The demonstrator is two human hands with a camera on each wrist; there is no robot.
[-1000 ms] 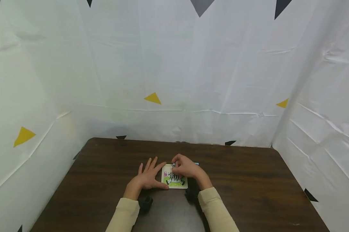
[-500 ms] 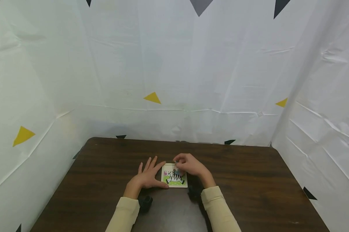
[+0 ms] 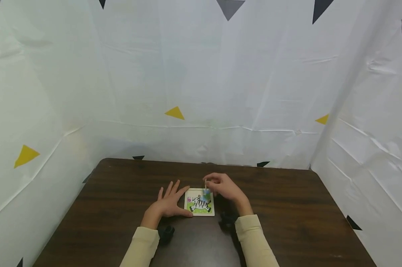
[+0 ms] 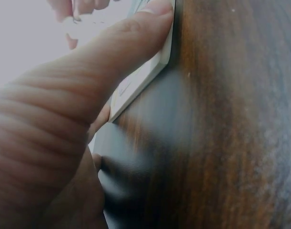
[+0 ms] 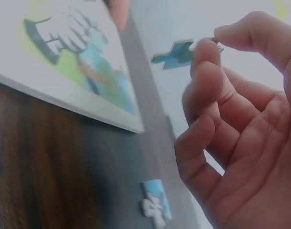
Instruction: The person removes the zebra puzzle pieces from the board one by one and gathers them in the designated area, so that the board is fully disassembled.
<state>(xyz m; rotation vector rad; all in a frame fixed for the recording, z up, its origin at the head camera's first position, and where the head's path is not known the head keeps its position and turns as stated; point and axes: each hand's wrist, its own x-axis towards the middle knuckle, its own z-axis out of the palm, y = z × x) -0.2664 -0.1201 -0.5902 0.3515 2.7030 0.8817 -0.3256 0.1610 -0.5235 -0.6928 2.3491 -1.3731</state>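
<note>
A small zebra jigsaw puzzle (image 3: 201, 205) in a pale tray lies flat on the dark wooden table. My left hand (image 3: 167, 205) is spread at its left side, index finger at the far left corner. In the left wrist view, the thumb (image 4: 140, 28) lies on the tray's edge. Above the puzzle's far right corner, my right hand (image 3: 226, 189) pinches a blue-green puzzle piece (image 5: 177, 55) between thumb and index finger, held off the board. Another puzzle piece (image 5: 156, 202), blue with white and grey, rests on the table near the right hand; that hand hides it in the head view.
The brown table (image 3: 287, 207) reaches well past both hands, with rounded far corners. White sheeting (image 3: 201, 74) with yellow and dark triangles hangs behind and at both sides. Black wrist devices (image 3: 166, 234) sit under both wrists.
My right hand has shifted slightly right and away from me, and the puzzle piece it pinches has risen and turned more edge-on over the board. My left hand keeps its place on the tray.
</note>
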